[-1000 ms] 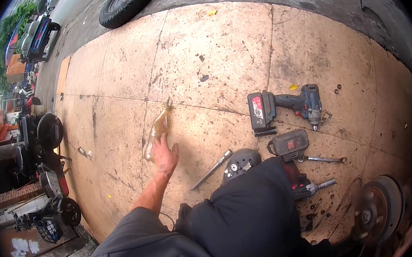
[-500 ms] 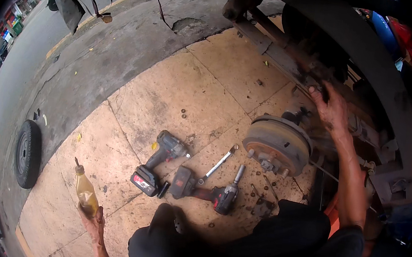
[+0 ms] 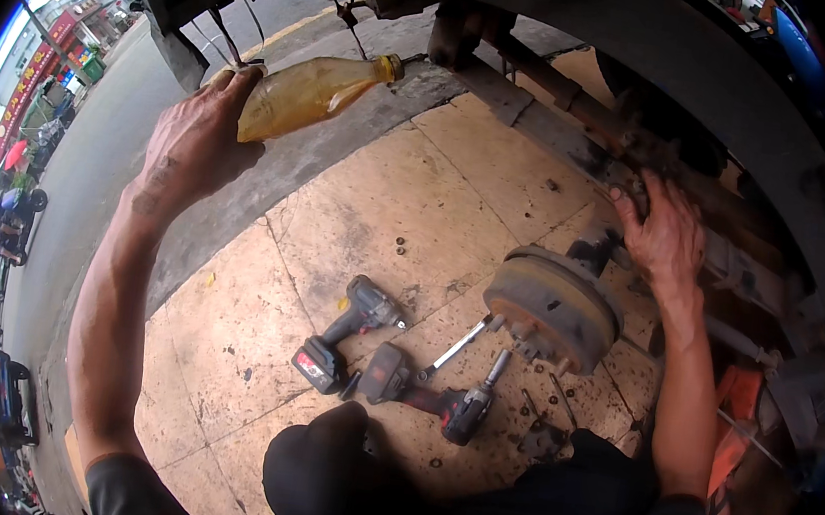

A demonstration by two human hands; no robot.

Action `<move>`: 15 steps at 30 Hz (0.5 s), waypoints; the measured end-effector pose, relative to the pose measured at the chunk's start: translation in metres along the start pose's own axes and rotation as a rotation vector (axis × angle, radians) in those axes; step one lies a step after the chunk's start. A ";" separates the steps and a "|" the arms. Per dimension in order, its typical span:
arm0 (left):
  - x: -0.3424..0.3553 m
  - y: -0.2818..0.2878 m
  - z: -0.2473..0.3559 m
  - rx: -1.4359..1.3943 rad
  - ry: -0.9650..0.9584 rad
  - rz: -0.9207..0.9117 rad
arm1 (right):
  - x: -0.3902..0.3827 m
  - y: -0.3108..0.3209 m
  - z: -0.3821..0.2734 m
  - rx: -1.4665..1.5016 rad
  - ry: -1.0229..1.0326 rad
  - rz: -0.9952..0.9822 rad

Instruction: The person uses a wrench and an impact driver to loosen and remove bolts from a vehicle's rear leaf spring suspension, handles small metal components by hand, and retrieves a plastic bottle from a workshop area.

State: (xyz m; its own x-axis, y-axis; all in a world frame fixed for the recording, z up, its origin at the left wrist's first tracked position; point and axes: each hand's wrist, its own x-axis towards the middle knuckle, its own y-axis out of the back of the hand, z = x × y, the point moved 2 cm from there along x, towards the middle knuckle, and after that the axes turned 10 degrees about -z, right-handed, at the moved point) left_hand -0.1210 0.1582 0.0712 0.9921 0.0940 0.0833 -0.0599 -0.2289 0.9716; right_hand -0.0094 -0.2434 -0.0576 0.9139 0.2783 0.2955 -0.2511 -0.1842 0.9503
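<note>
My left hand (image 3: 193, 144) is closed round a translucent plastic bottle (image 3: 304, 95) of yellowish liquid, held on its side high up. The bottle's thin nozzle points right, close to the rusty end of a metal suspension bar (image 3: 504, 101) under a vehicle's dark body (image 3: 757, 133). My right hand (image 3: 666, 234) grips that assembly farther right, fingers curled over the grimy metal; what exactly they hold is partly hidden. Below it is a rusty brake drum (image 3: 552, 312) with protruding studs.
On the tiles (image 3: 325, 228) lie two cordless impact tools (image 3: 367, 308) (image 3: 461, 414), a wrench (image 3: 458, 348), nuts (image 3: 401, 246) and small parts. My dark-clothed legs are at the bottom. An orange object (image 3: 739, 382) stands at right. A street (image 3: 80, 172) with parked vehicles runs along the left.
My left hand has picked the bottle up from the floor and raised it to the vehicle's underside. The view has swung toward the vehicle. My right hand stays on the suspension metal.
</note>
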 end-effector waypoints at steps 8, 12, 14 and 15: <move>0.013 0.002 0.012 0.026 -0.001 -0.015 | 0.000 -0.004 0.006 -0.005 0.013 0.060; 0.015 0.009 0.013 0.046 -0.008 -0.007 | -0.001 -0.005 0.005 -0.028 0.015 0.068; 0.018 0.011 0.011 0.075 -0.032 0.007 | -0.001 -0.006 0.006 -0.040 0.013 0.077; 0.020 0.012 0.010 0.085 -0.034 0.006 | -0.001 -0.006 0.006 -0.045 0.016 0.084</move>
State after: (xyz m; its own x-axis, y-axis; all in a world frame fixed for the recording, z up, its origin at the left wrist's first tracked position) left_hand -0.1009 0.1473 0.0819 0.9950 0.0595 0.0803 -0.0579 -0.3113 0.9485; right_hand -0.0065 -0.2480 -0.0643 0.8842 0.2785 0.3750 -0.3408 -0.1645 0.9256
